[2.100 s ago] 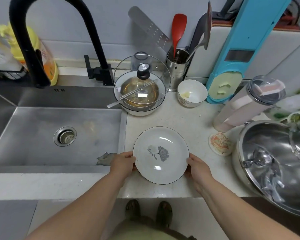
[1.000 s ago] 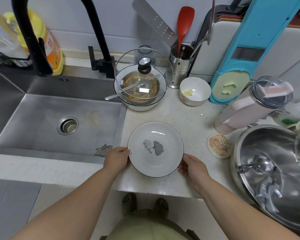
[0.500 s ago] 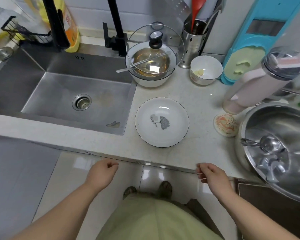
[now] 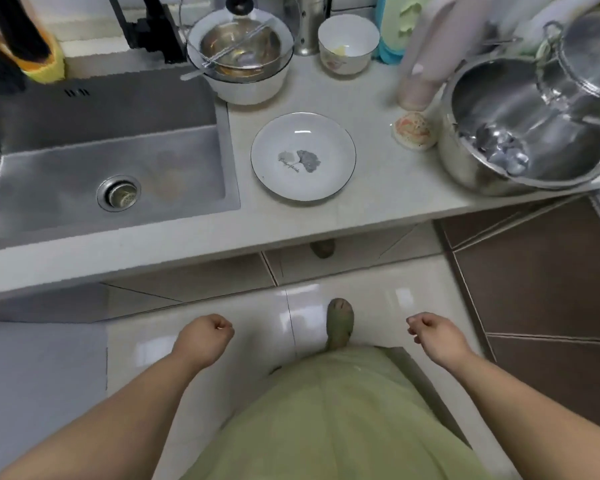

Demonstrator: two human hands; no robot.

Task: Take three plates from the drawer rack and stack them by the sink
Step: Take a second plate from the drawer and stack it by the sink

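Left hand [image 4: 203,336], right hand [image 4: 433,336] loosely curled, empty — below counter edge [image 4: 291,233]; plate [image 4: 303,156] beside sink [image 4: 108,174].

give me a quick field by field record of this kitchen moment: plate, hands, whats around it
plate: one white plate with a grey leaf print, flat on the counter just right of the sink
plates stacked: one visible; a stack cannot be told
left hand: empty, loosely curled, over the floor, clear of the counter
right hand: empty, loosely curled, over the floor
behind plate: lidded bowl, small white bowl
right of plate: large steel pot
drawer rack: not in view
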